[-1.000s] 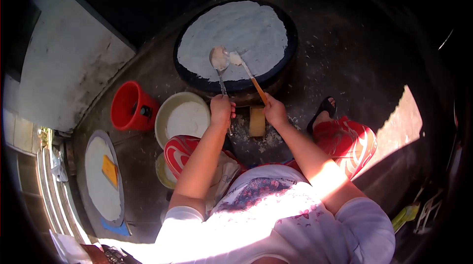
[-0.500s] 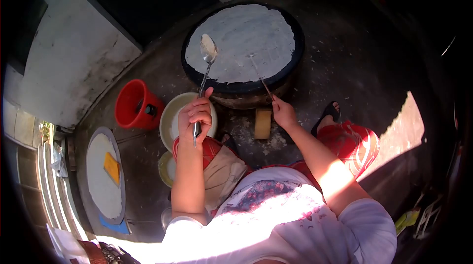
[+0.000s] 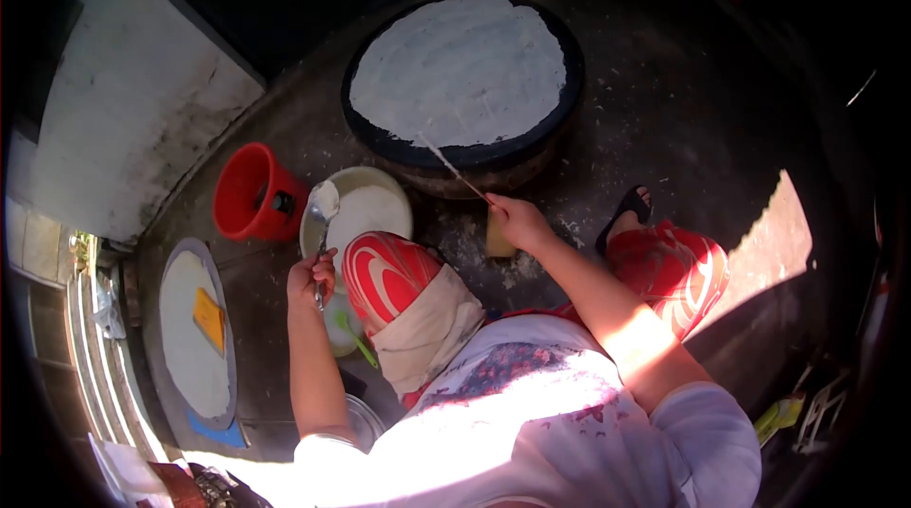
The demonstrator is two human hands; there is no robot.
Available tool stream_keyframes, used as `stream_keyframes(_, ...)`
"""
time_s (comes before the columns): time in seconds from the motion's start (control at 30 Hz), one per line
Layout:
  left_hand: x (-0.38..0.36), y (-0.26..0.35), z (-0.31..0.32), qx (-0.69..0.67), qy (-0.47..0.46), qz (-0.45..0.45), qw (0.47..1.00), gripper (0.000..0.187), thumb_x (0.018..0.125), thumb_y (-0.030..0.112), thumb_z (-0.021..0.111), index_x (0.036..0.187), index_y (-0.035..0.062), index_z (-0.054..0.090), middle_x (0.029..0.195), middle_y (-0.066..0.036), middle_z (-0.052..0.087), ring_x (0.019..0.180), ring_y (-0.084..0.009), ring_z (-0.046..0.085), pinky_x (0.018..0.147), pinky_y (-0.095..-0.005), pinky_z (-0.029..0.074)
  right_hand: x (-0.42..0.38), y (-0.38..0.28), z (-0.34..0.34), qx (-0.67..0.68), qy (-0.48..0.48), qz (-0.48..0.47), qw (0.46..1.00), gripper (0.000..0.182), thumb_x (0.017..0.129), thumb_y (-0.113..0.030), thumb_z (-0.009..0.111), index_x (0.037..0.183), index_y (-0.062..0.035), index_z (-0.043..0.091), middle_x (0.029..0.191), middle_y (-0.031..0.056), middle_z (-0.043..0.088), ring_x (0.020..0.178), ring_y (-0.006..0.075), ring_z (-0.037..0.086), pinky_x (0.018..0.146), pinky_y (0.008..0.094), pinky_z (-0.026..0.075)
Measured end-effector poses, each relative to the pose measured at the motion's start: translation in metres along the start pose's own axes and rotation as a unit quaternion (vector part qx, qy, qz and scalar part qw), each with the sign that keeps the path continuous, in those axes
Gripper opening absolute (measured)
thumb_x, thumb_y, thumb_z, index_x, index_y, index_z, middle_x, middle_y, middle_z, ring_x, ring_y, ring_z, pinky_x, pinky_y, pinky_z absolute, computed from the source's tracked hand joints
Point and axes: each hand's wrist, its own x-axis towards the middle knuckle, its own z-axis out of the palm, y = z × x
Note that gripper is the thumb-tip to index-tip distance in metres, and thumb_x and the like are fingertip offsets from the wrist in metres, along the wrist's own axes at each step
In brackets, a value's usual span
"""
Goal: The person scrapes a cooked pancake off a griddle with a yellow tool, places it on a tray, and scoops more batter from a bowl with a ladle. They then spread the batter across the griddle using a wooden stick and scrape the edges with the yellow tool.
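My left hand (image 3: 313, 278) grips the handle of a metal ladle (image 3: 323, 216), whose bowl carries white batter over the left rim of a cream basin (image 3: 404, 214). In my right hand (image 3: 517, 221) is a thin stick (image 3: 455, 171); its pale, coated tip lies near the front edge of the round black griddle (image 3: 574, 81). A wide sheet of white batter (image 3: 460, 67) covers most of the griddle's top. The basin holds more pale batter. A yellow block (image 3: 499, 239) is on the floor below my right hand, partly hidden by it.
A red bucket (image 3: 249, 195) stands left of the basin. Farther left, a yellow cloth (image 3: 210, 319) lies on a round white sheet (image 3: 182, 328) on a board. A smaller bowl with a green-handled tool (image 3: 364, 349) sits beside my knee. A white wall (image 3: 142, 100) rises at left.
My left hand and the ladle have moved down and left, from over the griddle to the basin. The stick has swung left and off the sheet's middle toward the griddle's front edge.
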Motion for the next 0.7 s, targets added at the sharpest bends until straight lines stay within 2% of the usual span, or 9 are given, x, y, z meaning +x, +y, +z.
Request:
stream_keyframes(0.03, 0.01, 0.001, -0.008, -0.027, -0.011, -0.027, 0.999, 0.03, 0.092, 0.017, 0.033, 0.1, -0.0101, 0.044, 0.069, -0.005, 0.048, 0.046, -0.0093, 0.042, 0.038, -0.0187, 0.038, 0.001, -0.011, 0.007, 0.022, -0.107, -0.027, 0.994, 0.028, 0.085, -0.022, 0.051, 0.109, -0.0107, 0.059, 0.094, 0.0176, 0.062, 0.088, 0.0297, 0.06, 0.077, 0.0331, 0.046)
stream_keyframes(0.13, 0.028, -0.004, -0.024, -0.069, 0.002, -0.051, 0.996, 0.028, 0.093, 0.018, 0.032, 0.091, -0.0079, 0.043, 0.069, -0.006, 0.048, 0.046, -0.0097, 0.043, 0.038, -0.0195, 0.038, -0.008, -0.036, -0.003, 0.114, -0.17, 0.055, 0.977, 0.03, 0.083, -0.022, 0.056, 0.11, -0.0108, 0.059, 0.091, 0.0151, 0.064, 0.084, 0.0252, 0.062, 0.076, 0.0303, 0.046)
stream_keyframes(0.23, 0.045, -0.005, -0.049, -0.046, -0.008, -0.034, 0.998, 0.027, 0.093, 0.02, 0.031, 0.08, -0.0017, 0.04, 0.061, -0.004, 0.045, 0.043, -0.0102, 0.04, 0.038, -0.0191, 0.037, -0.016, 0.002, -0.029, 0.081, 0.021, 0.045, 0.995, 0.034, 0.08, -0.015, 0.061, 0.112, -0.0053, 0.057, 0.083, 0.0095, 0.064, 0.072, 0.0154, 0.059, 0.068, 0.0274, 0.046)
stream_keyframes(0.3, 0.055, -0.01, -0.061, -0.023, -0.02, -0.017, 0.999, 0.026, 0.093, 0.02, 0.03, 0.079, -0.0001, 0.04, 0.058, -0.003, 0.043, 0.041, -0.0103, 0.038, 0.038, -0.0193, 0.037, -0.028, 0.001, -0.066, 0.188, 0.016, 0.172, 0.967, 0.036, 0.082, -0.006, 0.056, 0.118, -0.0046, 0.052, 0.075, 0.0048, 0.06, 0.056, 0.0104, 0.058, 0.049, 0.0237, 0.046)
stream_keyframes(0.4, 0.054, -0.02, -0.053, 0.035, 0.006, 0.003, 0.999, 0.02, 0.089, 0.011, 0.032, 0.072, 0.0036, 0.04, 0.052, -0.001, 0.04, 0.039, -0.0109, 0.036, 0.038, -0.0215, 0.036, -0.041, 0.023, -0.083, 0.248, 0.087, 0.202, 0.943, 0.041, 0.082, -0.002, 0.054, 0.122, -0.0041, 0.046, 0.076, 0.0048, 0.06, 0.049, 0.0079, 0.055, 0.042, 0.0205, 0.042)
stream_keyframes(0.47, 0.059, -0.031, -0.042, 0.109, 0.145, 0.092, 0.979, 0.018, 0.083, 0.003, 0.034, 0.067, 0.0057, 0.041, 0.051, 0.0, 0.039, 0.039, -0.011, 0.035, 0.039, -0.0244, 0.037, -0.043, 0.031, -0.086, 0.248, 0.083, 0.217, 0.941, 0.043, 0.082, 0.001, 0.052, 0.124, -0.0021, 0.043, 0.078, 0.0072, 0.06, 0.049, 0.0076, 0.054, 0.042, 0.0199, 0.043)
stream_keyframes(0.57, 0.062, -0.026, -0.051, 0.221, 0.174, 0.107, 0.954, 0.016, 0.08, 0.001, 0.035, 0.067, 0.0042, 0.044, 0.053, -0.003, 0.044, 0.041, -0.0133, 0.042, 0.044, -0.0273, 0.044, -0.042, 0.039, -0.082, 0.194, 0.071, 0.204, 0.957, 0.039, 0.085, -0.004, 0.049, 0.124, -0.0048, 0.045, 0.079, 0.0078, 0.061, 0.05, 0.0068, 0.054, 0.044, 0.0203, 0.043)
stream_keyframes(0.67, 0.068, -0.027, -0.059, 0.201, 0.146, 0.097, 0.964, 0.017, 0.081, 0.003, 0.035, 0.079, -0.0019, 0.052, 0.065, -0.011, 0.056, 0.052, -0.0201, 0.055, 0.054, -0.033, 0.051, -0.038, 0.043, -0.076, 0.216, 0.063, 0.258, 0.94, 0.038, 0.087, -0.011, 0.046, 0.125, -0.0125, 0.047, 0.083, 0.0117, 0.063, 0.057, 0.0162, 0.06, 0.053, 0.0268, 0.047)
stream_keyframes(0.7, 0.066, -0.029, -0.055, 0.201, 0.146, 0.096, 0.964, 0.017, 0.081, 0.003, 0.035, 0.079, -0.0019, 0.052, 0.065, -0.011, 0.056, 0.052, -0.0201, 0.055, 0.054, -0.033, 0.051, -0.036, 0.047, -0.07, 0.104, 0.094, 0.184, 0.973, 0.036, 0.087, -0.014, 0.046, 0.123, -0.016, 0.049, 0.086, 0.0138, 0.063, 0.066, 0.023, 0.061, 0.059, 0.0298, 0.047)
